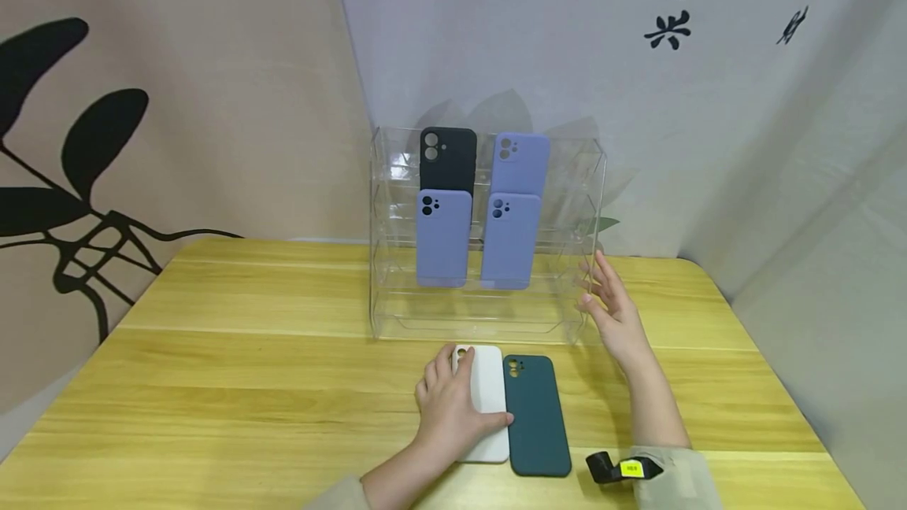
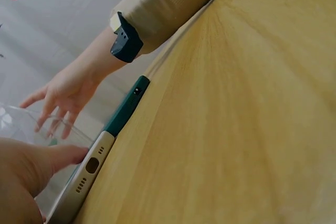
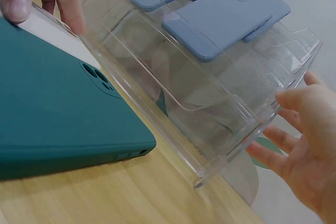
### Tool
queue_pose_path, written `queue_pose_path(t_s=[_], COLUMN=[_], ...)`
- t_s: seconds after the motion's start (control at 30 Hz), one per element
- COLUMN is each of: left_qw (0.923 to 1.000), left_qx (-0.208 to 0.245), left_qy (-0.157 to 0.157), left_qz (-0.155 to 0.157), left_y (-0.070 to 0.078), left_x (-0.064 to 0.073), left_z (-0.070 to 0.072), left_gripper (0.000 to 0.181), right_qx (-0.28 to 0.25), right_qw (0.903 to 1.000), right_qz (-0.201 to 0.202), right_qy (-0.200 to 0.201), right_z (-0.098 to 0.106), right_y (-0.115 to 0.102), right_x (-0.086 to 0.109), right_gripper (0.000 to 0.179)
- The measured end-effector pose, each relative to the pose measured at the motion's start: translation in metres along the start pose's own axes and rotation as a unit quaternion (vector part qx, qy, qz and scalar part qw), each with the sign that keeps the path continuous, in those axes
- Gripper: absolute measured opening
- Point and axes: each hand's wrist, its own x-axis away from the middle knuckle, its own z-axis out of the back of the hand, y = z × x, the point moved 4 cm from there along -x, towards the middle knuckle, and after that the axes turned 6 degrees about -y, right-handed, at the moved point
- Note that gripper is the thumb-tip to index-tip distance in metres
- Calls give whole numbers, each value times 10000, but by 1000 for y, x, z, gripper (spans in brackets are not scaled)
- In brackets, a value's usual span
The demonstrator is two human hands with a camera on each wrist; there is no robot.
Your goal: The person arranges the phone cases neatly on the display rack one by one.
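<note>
A white phone case (image 1: 489,384) lies on the table, with my left hand (image 1: 448,408) gripping across it. The left thumb reaches its right edge, where it meets a dark green phone case (image 1: 537,415) lying alongside. Behind them stands a clear acrylic rack (image 1: 439,325). It holds a black phone case (image 1: 448,160) at the back left and lavender phone cases (image 1: 512,238) in both columns. My right hand (image 1: 618,321) is at the rack's right side panel, fingers spread, thumb at the front edge; firm contact cannot be made out.
The wooden table (image 1: 248,384) extends to both sides of the rack. A printed cloth (image 1: 269,85) hangs behind it. A black wrist strap (image 1: 623,468) with a yellow label sits on the right sleeve.
</note>
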Motion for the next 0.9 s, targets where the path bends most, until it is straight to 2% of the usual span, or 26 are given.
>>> queue_pose_path(t_s=[0.6, 0.9], left_qw=[9998, 9998], left_qx=[-123, 36], left_qy=[119, 205], left_qz=[72, 71], left_y=[-2, 0], left_x=[-2, -2], left_z=[-2, -1], left_gripper=[103, 102], right_qx=[112, 101], right_qw=[9999, 9999], right_qz=[36, 67], right_qy=[51, 48], right_z=[0, -1], right_y=[1, 0], right_x=[1, 2], right_gripper=[71, 72])
